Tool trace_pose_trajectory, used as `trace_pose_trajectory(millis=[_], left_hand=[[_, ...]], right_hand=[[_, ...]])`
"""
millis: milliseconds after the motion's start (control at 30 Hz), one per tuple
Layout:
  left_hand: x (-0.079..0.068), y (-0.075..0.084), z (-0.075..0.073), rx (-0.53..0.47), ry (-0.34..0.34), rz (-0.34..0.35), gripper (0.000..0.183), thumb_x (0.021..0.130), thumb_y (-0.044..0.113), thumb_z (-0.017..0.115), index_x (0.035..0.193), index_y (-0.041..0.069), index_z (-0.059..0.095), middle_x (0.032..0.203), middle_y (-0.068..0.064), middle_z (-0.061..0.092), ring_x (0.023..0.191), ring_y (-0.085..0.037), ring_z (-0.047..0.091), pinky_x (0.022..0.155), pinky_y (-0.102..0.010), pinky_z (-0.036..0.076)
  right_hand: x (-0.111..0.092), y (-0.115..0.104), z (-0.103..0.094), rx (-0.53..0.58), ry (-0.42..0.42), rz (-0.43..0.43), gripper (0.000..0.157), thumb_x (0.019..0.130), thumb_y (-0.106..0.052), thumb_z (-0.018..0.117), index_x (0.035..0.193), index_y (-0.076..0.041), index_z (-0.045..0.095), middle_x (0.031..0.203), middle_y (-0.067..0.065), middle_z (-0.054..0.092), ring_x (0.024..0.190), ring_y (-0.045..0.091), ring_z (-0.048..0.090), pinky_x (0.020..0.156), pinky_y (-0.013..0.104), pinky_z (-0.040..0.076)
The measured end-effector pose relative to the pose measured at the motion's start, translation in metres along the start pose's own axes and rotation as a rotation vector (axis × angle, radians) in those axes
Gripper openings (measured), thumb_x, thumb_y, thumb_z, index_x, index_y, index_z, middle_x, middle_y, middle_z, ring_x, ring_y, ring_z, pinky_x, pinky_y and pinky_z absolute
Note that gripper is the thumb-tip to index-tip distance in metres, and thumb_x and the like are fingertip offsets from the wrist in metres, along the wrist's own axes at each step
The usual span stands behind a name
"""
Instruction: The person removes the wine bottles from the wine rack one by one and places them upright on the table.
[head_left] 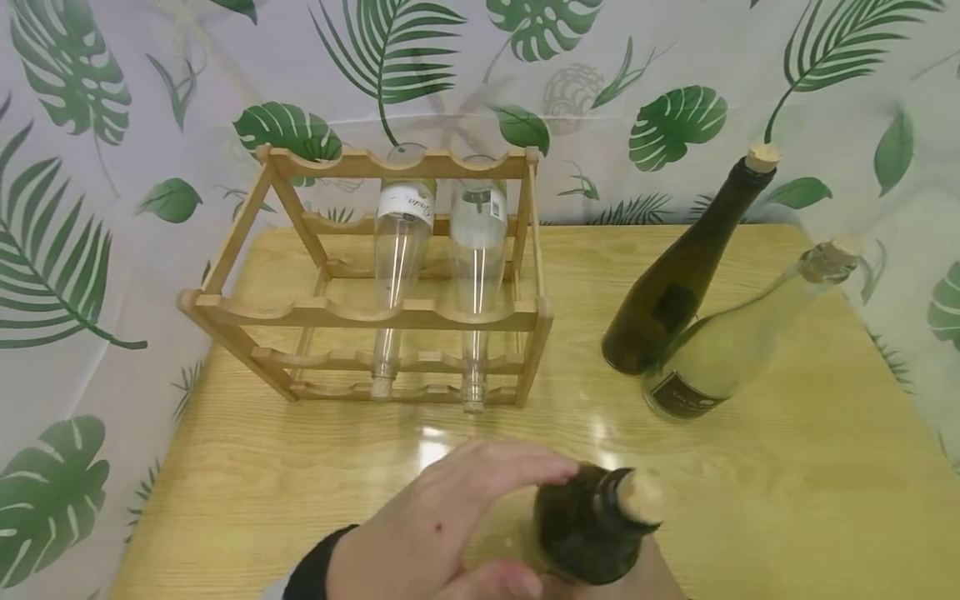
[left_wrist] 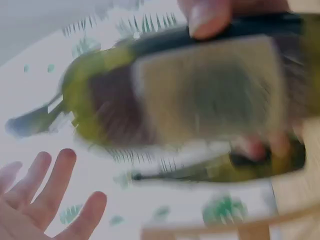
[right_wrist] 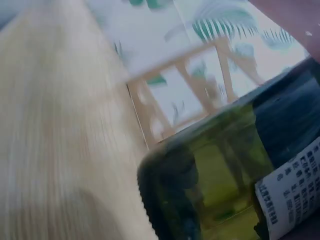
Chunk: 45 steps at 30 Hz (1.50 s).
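My right hand (head_left: 651, 577) grips a dark green wine bottle (head_left: 581, 529), its corked neck pointing up towards the head camera. In the left wrist view, this bottle's pale label (left_wrist: 205, 90) shows blurred, with right-hand fingers (left_wrist: 212, 17) wrapped over its body. My left hand (head_left: 442, 521) reaches beside the bottle; the left wrist view shows its fingers (left_wrist: 62, 172) spread apart near the neck. The right wrist view catches the bottle's base and a printed white label (right_wrist: 295, 192). Much of the right hand is hidden behind the bottle.
A wooden wine rack (head_left: 367, 315) stands at the left, with two clear corked bottles (head_left: 397, 258) lying in it, necks towards me. At the right stand a dark corked bottle (head_left: 686, 262) and a clear bottle (head_left: 731, 350) with a black label. A leaf-patterned sheet (head_left: 465, 83) hangs behind the table.
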<state>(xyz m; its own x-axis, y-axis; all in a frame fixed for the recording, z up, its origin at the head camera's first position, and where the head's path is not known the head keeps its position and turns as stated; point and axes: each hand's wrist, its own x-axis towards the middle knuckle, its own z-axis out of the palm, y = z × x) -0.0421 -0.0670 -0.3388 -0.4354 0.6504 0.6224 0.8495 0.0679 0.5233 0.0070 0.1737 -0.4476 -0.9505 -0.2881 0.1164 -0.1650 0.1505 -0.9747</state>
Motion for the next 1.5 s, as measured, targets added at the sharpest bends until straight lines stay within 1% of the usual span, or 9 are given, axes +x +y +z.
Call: trace_pose_trajectory(millis=[167,300,467,733,967,1100,1233,1333,1500], left_hand=[[-0.022,-0.009,-0.013,0.077,0.083,-0.158,0.034,0.113,0.028,0.045,0.135,0.007,0.06,0.123,-0.002,0.073,0.115,-0.015,0.069,0.102,-0.031,0.056],[-0.035,-0.018,-0.017,0.115,0.113,-0.215,0.02,0.109,0.015,0.054,0.124,0.011,0.068,0.116,0.001,0.076,0.109,-0.014,0.072,0.099,-0.027,0.057],[-0.045,-0.026,-0.017,0.158,0.143,-0.296,0.018,0.105,0.008,0.06,0.117,0.013,0.072,0.112,0.003,0.077,0.106,-0.013,0.073,0.097,-0.023,0.057],[-0.059,-0.035,-0.022,0.224,0.189,-0.374,0.02,0.1,0.001,0.064,0.116,0.009,0.073,0.113,0.0,0.077,0.108,-0.017,0.073,0.1,-0.02,0.055],[-0.068,-0.046,-0.036,0.351,0.24,-0.362,0.02,0.108,0.016,0.058,0.12,0.008,0.071,0.121,-0.007,0.073,0.117,-0.025,0.066,0.112,-0.024,0.047],[-0.068,-0.064,-0.045,0.427,0.343,-0.336,0.026,0.109,0.02,0.057,0.122,0.001,0.069,0.125,-0.016,0.07,0.127,-0.036,0.06,0.121,-0.032,0.04],[-0.061,-0.095,-0.051,0.566,0.273,-0.426,0.039,0.098,0.011,0.071,0.134,0.002,0.063,0.138,-0.019,0.062,0.141,-0.041,0.048,0.123,-0.051,0.036],[-0.053,-0.118,-0.052,0.65,0.164,-0.472,0.052,0.091,0.007,0.077,0.139,0.002,0.06,0.142,-0.02,0.062,0.148,-0.046,0.042,0.122,-0.062,0.033],[-0.041,-0.132,-0.053,0.576,0.02,-0.548,0.042,0.089,0.003,0.073,0.131,0.001,0.068,0.156,-0.015,0.054,0.159,-0.041,0.026,0.129,-0.07,0.011]], right_hand=[[0.004,0.027,-0.02,-0.016,0.191,-0.191,0.082,0.061,0.022,0.085,0.135,0.007,0.053,0.129,0.002,0.071,0.117,0.007,0.067,0.105,0.015,0.05],[0.006,0.04,-0.025,-0.128,0.289,-0.093,0.078,0.064,0.02,0.087,0.133,0.002,0.056,0.125,-0.014,0.07,0.113,-0.001,0.067,0.098,0.01,0.05],[0.024,0.049,-0.03,-0.15,0.343,0.004,0.077,0.071,0.014,0.087,0.139,-0.002,0.053,0.127,-0.009,0.068,0.117,0.003,0.065,0.1,0.011,0.049],[0.065,0.058,-0.033,0.034,0.441,0.006,0.087,0.083,0.01,0.079,0.155,-0.014,0.038,0.146,0.006,0.054,0.134,0.018,0.055,0.111,0.021,0.043],[0.035,0.05,-0.026,0.168,0.599,0.074,0.075,0.098,0.009,0.06,0.159,-0.017,0.026,0.161,0.005,0.034,0.154,0.02,0.032,0.13,0.027,0.024],[0.017,0.048,-0.021,0.258,0.697,-0.096,0.062,0.1,0.016,0.047,0.157,-0.002,0.029,0.158,0.013,0.042,0.152,0.022,0.038,0.13,0.026,0.026],[0.012,0.052,-0.021,0.294,0.678,-0.304,0.052,0.097,0.024,0.043,0.147,0.015,0.036,0.146,0.019,0.055,0.141,0.026,0.051,0.122,0.025,0.038],[0.011,0.054,-0.019,0.261,0.655,-0.339,0.047,0.096,0.025,0.043,0.143,0.018,0.039,0.141,0.017,0.058,0.137,0.024,0.054,0.119,0.026,0.041],[0.008,0.054,-0.016,0.217,0.685,-0.389,0.044,0.093,0.03,0.042,0.136,0.021,0.044,0.135,0.015,0.062,0.133,0.022,0.057,0.118,0.028,0.043]])
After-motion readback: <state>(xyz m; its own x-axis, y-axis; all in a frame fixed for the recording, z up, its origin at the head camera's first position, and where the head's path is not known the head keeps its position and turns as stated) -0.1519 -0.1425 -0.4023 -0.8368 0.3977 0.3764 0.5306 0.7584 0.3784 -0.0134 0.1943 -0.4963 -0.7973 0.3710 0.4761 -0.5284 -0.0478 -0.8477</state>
